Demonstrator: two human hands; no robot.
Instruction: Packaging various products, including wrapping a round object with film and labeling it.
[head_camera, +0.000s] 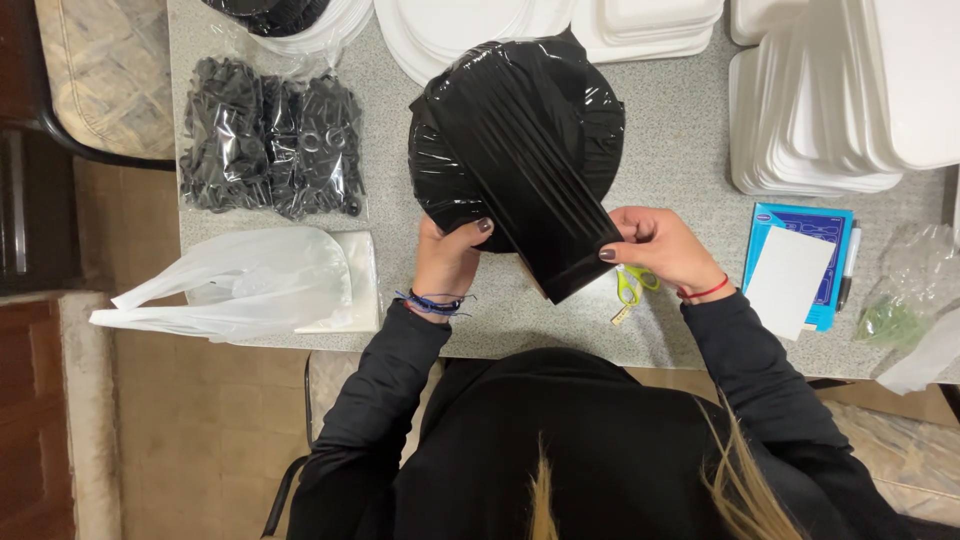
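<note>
Here, my left hand (446, 262) and right hand (662, 248) pinch the near edge of a black plastic-wrapped bundle (520, 150), which extends away over the table (680, 170).

Grey table (680, 170) w/ white trays (830, 110), scissors (630, 290)

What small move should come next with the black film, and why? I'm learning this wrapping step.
Probably pull the black film taut and fold its loose corner under the round black stack. The left hand and right hand both pinch the film's near edge, and its pointed end hangs free over the scissors.
</note>
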